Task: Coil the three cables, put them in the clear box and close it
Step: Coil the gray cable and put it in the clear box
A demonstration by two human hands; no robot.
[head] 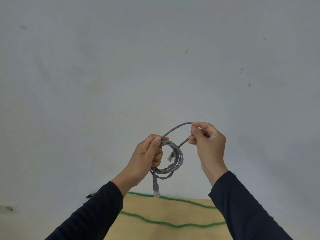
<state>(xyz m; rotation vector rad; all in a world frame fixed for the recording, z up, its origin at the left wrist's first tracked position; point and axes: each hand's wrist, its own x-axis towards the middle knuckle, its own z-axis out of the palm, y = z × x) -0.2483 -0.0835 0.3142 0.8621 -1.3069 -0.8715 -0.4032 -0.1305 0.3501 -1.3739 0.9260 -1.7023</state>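
A grey network cable [176,161] hangs in the air in front of me, wound into several loops. My left hand [147,156] is closed around the top left of the coil. My right hand [207,141] pinches a loose loop of the same cable between thumb and fingers, up and to the right of the coil. One clear plug [155,190] dangles below the coil; another plug [171,155] hangs inside the ring. A green cable [155,220] lies uncoiled across the wooden table [164,210] below. The clear box is out of view.
A pale grey wall [155,66] with a few small marks fills most of the view. The table's far edge meets the wall just under the dangling plug. Dark sleeves cover both forearms.
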